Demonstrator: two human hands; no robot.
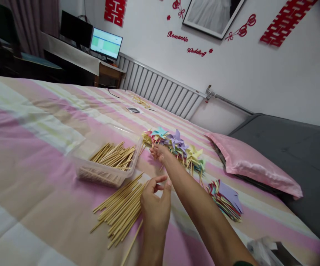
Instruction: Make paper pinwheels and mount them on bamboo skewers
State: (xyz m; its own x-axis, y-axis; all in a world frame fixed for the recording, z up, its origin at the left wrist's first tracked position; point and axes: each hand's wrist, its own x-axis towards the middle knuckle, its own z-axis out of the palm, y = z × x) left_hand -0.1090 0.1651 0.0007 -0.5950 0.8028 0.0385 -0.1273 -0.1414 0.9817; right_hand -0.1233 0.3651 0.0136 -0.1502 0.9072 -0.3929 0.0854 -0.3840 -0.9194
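Bamboo sticks [121, 212] lie fanned on the bed [37, 147] at lower centre, just beside the left hand [154, 207], fingers loosely curled, empty. Right hand [160, 152] reaches mid-frame, touching the pinwheels [176, 146]; its grip is unclear.

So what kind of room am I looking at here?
Most likely a bedroom at home, used for craft work: a striped bedspread with a pink pillow, a desk with monitors by the radiator, and wedding decorations on the wall.

Striped pink bed quilt [37, 122], loose wooden sticks [121, 210], clear tub of sticks [107, 162], paper pinwheels [176, 146], stacked paper squares [226, 201], pink pillow [251, 164], possibly a phone [133, 110] farther back.
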